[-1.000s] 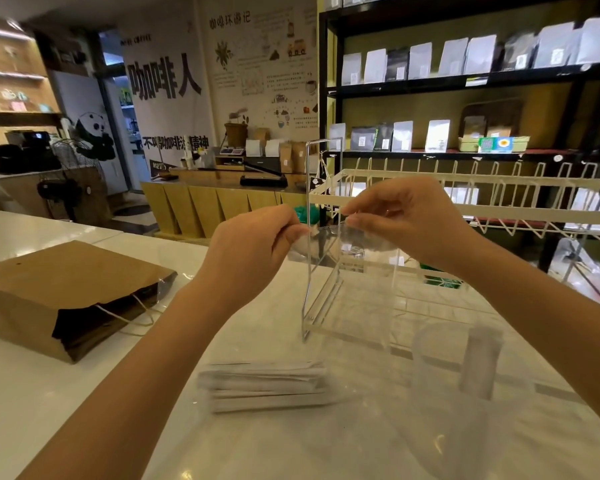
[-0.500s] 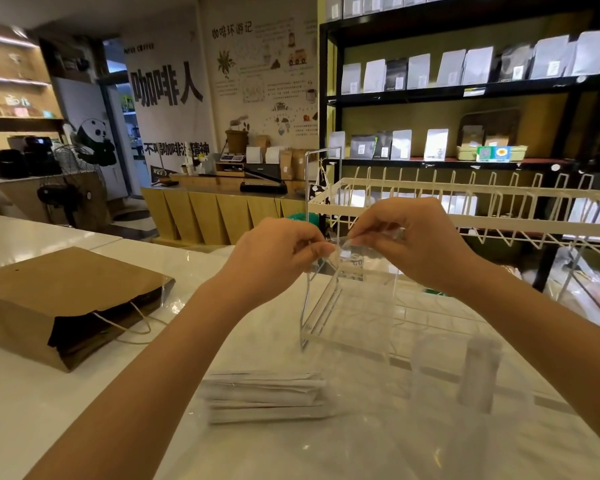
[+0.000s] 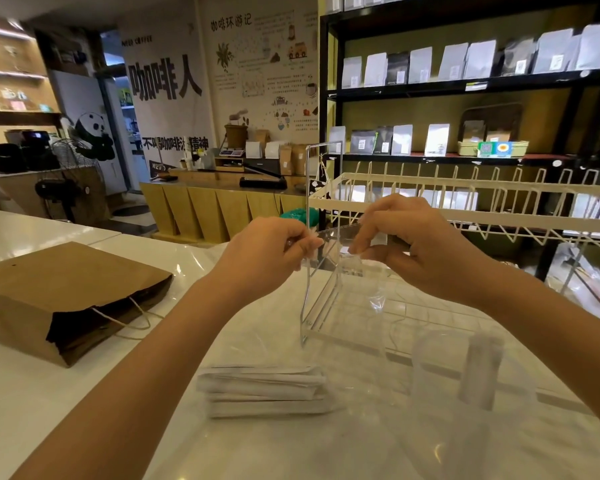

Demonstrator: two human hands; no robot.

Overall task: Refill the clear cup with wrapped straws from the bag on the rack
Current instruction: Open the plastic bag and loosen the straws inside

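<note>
Straws (image 3: 262, 389) in white paper wrappers lie in a flat stack on the white counter (image 3: 21, 410), seen through the lower part of a clear plastic bag (image 3: 357, 306). Both hands hold that bag up by its top edge, in front of the end of a cream wire rack (image 3: 465, 216). The left hand (image 3: 267, 252) has its fingers curled and pinches one side of the bag's mouth between thumb and forefinger; the right hand (image 3: 420, 247) pinches the other side the same way, a short gap between the two. The film hangs down from the fingers and is hard to trace lower down. A clear cup (image 3: 465, 379) stands on the counter below the right forearm, near the stack, with one pale wrapped straw (image 3: 480, 372) upright inside it. A brown paper bag (image 3: 63, 292) lies on its side at the left of the counter, well apart from the stack, its string handles trailing out. Behind the rack, dark shelves (image 3: 465, 85) carry rows of pale pouches.
</note>
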